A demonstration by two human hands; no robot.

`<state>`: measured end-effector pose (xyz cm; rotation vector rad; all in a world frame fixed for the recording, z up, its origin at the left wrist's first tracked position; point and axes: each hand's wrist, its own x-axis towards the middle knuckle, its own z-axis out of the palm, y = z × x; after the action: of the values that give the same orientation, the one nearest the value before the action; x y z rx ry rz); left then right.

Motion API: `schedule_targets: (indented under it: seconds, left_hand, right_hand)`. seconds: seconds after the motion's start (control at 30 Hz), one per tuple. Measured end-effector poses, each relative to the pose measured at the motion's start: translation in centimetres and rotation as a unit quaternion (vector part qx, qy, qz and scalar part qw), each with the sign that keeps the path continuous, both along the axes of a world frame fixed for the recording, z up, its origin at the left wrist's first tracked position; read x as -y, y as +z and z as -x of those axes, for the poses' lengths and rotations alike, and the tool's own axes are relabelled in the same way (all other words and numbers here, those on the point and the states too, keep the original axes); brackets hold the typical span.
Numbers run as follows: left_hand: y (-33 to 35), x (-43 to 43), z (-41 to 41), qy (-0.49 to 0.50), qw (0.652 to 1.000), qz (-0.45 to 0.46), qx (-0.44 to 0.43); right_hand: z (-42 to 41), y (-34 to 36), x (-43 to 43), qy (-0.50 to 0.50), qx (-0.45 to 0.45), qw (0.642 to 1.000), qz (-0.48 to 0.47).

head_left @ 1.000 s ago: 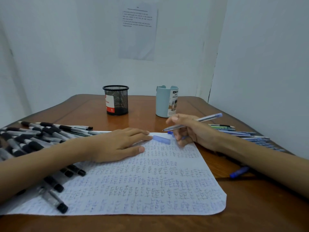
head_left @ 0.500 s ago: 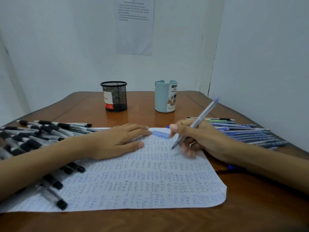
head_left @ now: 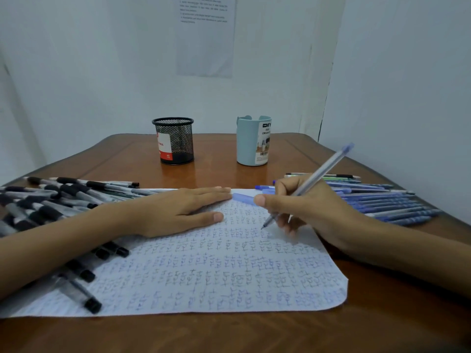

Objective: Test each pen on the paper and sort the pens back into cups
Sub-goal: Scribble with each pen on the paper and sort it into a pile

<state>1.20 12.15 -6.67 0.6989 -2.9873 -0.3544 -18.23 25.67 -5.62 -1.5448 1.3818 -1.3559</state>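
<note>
A white sheet of paper [head_left: 204,273] covered in small blue marks lies on the brown table [head_left: 229,332]. My left hand [head_left: 178,212] rests flat on the paper's upper part, fingers spread. My right hand [head_left: 303,207] grips a clear blue pen [head_left: 321,171] in a writing hold, its tip touching the paper near the upper right. A loose blue pen cap [head_left: 243,198] lies on the paper between my hands. At the back stand a black mesh cup [head_left: 173,141] and a pale blue cup [head_left: 253,141].
A heap of black-capped pens [head_left: 51,200] lies on the left, partly under my left forearm. Several blue pens [head_left: 382,202] lie in a row on the right. White walls close in behind and to the right.
My right hand turned the pen from lying level above the paper to a steep writing angle and brought its tip down to the sheet. My left hand stayed flat.
</note>
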Motion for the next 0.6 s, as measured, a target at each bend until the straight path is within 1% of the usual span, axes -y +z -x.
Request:
schedule_targets:
  seconds: [0.07, 0.1, 0.27, 0.33, 0.43, 0.6]
  left_hand:
    - [0.15, -0.06, 0.05, 0.000, 1.000, 0.002, 0.005]
    - [0.18, -0.09, 0.06, 0.002, 1.000, 0.003, 0.007]
    - [0.05, 0.22, 0.11, -0.004, 1.000, 0.012, 0.010]
    - [0.19, 0.35, 0.12, -0.012, 0.999, 0.016, 0.029]
    - [0.50, 0.41, 0.12, -0.026, 0.997, 0.024, 0.065]
    - [0.56, 0.46, 0.18, -0.033, 0.997, 0.026, 0.068]
  right_hand:
    - [0.16, -0.68, 0.14, -0.013, 0.030, 0.999, -0.014]
    - [0.28, -0.77, 0.28, -0.020, 0.030, 0.999, -0.014]
    - [0.39, -0.63, 0.56, -0.042, -0.027, 0.999, -0.014]
    - [0.55, -0.52, 0.65, -0.048, -0.046, 0.998, -0.014]
    - [0.70, -0.38, 0.77, -0.043, -0.052, 0.997, -0.035]
    - [0.64, -0.35, 0.72, -0.026, -0.065, 0.996, -0.049]
